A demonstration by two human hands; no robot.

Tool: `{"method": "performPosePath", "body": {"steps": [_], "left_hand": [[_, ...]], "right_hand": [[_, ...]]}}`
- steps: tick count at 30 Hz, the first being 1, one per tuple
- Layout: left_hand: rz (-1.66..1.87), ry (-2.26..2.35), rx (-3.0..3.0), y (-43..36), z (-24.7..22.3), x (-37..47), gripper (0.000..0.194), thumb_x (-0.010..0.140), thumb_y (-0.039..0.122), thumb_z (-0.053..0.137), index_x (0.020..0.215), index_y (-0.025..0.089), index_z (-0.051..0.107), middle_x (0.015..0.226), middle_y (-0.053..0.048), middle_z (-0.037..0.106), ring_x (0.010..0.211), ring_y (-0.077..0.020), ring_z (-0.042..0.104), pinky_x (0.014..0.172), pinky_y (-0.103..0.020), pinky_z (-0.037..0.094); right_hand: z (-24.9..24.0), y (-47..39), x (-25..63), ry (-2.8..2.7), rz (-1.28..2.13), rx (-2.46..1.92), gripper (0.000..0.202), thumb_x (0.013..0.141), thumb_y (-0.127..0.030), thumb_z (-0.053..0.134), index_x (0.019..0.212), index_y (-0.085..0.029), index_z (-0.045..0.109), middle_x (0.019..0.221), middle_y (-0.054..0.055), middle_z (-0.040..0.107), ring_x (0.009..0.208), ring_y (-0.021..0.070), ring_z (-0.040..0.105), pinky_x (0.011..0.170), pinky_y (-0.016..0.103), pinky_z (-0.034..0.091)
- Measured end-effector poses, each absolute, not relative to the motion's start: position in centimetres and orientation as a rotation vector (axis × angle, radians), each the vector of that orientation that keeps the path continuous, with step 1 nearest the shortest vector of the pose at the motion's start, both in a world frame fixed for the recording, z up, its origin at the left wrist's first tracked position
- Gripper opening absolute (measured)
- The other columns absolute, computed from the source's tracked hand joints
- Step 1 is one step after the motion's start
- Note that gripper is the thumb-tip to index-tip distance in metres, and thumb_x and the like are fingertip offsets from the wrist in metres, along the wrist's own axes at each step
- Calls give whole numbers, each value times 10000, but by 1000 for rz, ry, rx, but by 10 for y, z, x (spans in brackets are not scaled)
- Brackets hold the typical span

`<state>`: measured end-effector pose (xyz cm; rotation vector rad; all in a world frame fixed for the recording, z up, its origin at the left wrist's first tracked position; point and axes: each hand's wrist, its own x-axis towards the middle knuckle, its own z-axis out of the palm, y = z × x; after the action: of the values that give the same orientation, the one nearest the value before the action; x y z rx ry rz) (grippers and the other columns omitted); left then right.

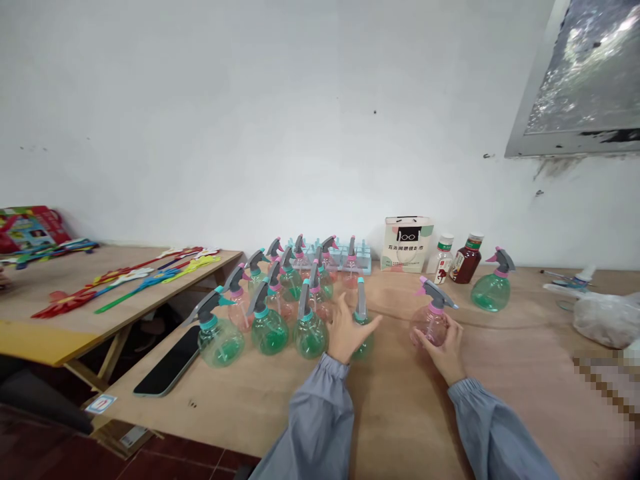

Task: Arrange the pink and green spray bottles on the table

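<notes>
Several spray bottles with green or pink round bodies, such as a green bottle [270,328], stand grouped left of centre on the wooden table [235,407]. My left hand [347,330] is raised with fingers spread, in front of the group's right side, and partly covers a green bottle [366,337] behind it. My right hand [447,347] has its thumb and fingers around the lower body of a pink spray bottle [431,321], which stands upright with a pink and grey head. One green spray bottle [491,292] stands apart at the right.
A black phone [170,363] lies at the table's left edge. Behind are a pale blue rack [363,259], a paper bag [407,245], a white bottle [443,259] and a brown bottle [466,260]. A plastic bag [607,319] lies right. Colourful crafts [160,277] cover another table, left.
</notes>
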<state>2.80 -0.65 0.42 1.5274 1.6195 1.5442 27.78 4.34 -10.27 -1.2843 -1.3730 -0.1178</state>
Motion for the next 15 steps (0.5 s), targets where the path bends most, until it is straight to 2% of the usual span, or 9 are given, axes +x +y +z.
{"method": "performPosePath", "body": {"steps": [4,7,10,15], "left_hand": [[1406,1653,1654,-6,-14,20,630,630,385,788,1124,215,437,1176,-144,605,1183,-342,564,990,-466,400],[1398,1811,1727,12,-14,20,529,707,399,743,1117,210,467,1241,-165,544,1242,-356,502,1001,-480,386],[1414,1985,1721,40,-9,23,553,740,457,730,1182,207,512,1295,-180,484,1269,-377,453,1032,-506,346],[1525,1946,1689,87,-8,30,696,753,411,746,1348,201,452,1307,-179,505,1279,-357,462,1055,-467,339]], "right_hand": [[-103,43,277,-1370,-110,-1271,937,674,-764,626,1339,-137,422,1208,171,475,1177,334,439,1009,539,376],[-104,43,275,-1349,-82,-1274,933,676,-739,646,1349,-137,413,1210,168,476,1168,329,448,1005,524,383],[-105,43,274,-1350,-26,-1270,927,684,-716,655,1361,-140,393,1215,167,494,1131,318,482,978,509,408],[-106,42,273,-1359,-6,-1257,911,689,-697,666,1360,-146,392,1236,172,513,1141,323,497,989,528,407]]}}
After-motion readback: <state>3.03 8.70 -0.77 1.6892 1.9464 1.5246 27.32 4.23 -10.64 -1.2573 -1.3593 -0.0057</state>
